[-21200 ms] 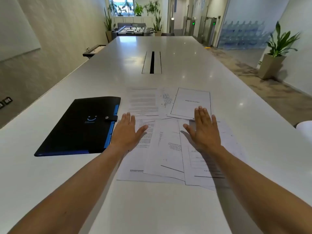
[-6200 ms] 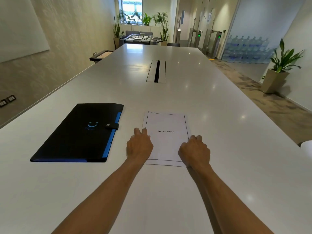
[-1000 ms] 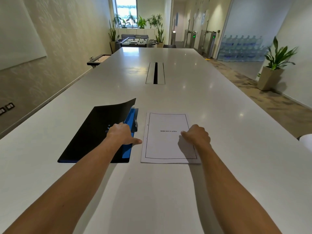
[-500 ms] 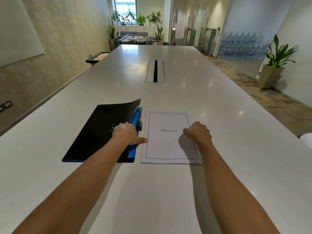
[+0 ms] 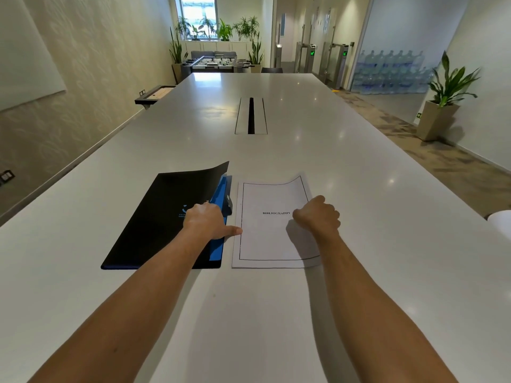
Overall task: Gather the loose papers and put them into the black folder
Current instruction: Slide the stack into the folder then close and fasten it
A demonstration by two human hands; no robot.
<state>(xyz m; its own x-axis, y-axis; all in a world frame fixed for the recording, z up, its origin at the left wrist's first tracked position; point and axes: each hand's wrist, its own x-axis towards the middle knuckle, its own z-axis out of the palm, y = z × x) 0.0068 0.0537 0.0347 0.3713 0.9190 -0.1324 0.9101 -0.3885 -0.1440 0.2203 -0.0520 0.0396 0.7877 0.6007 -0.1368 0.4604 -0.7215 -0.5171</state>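
The black folder (image 5: 154,217) lies left of centre on the white table (image 5: 276,313), its front cover lifted at the right edge so the blue inner pockets (image 5: 219,194) show. My left hand (image 5: 206,223) holds that cover edge up, thumb pointing right toward the papers. The stack of papers (image 5: 265,239), top sheet headed BIBLIOGRAPHY, lies just right of the folder. My right hand (image 5: 318,217) grips the stack's right edge, and its far right corner curls up off the table.
A cable slot (image 5: 251,116) runs along the table's middle, farther back. A white rounded object (image 5: 502,222) shows at the right edge. Potted plants, a foosball table and stacked water bottles stand beyond the table.
The folder's cover has risen a little higher under my left hand. My right hand has closed on the stack's right edge, and the far corner has lifted and curled.
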